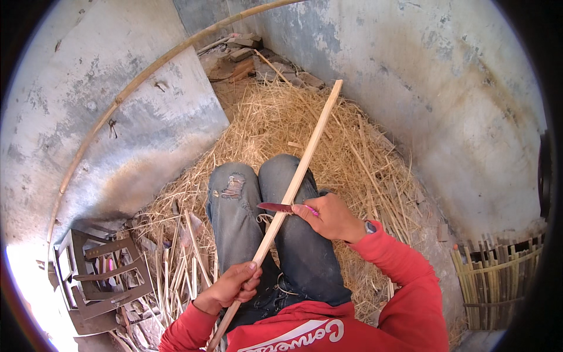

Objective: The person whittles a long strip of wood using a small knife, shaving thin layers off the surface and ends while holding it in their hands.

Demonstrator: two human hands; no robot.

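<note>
A long pale strip of split bamboo or wood (308,154) slants across my lap, from the lower left up to the far right. My left hand (236,282) is closed around its lower part. In my right hand (330,217) is a knife (275,207) with a dark reddish blade and a pink handle. The blade lies across the strip, pointing left, and appears to touch it. Thin curled shavings (265,218) hang beside the strip just below the blade. Both legs, in worn jeans (234,214), are under the strip.
Straw-like shavings (252,123) cover the floor ahead. Cut strips (190,252) lie at the left, near a brown slatted stool or frame (105,276). A long curved pole (120,98) leans along the left wall. A woven stick basket (498,281) stands at the right.
</note>
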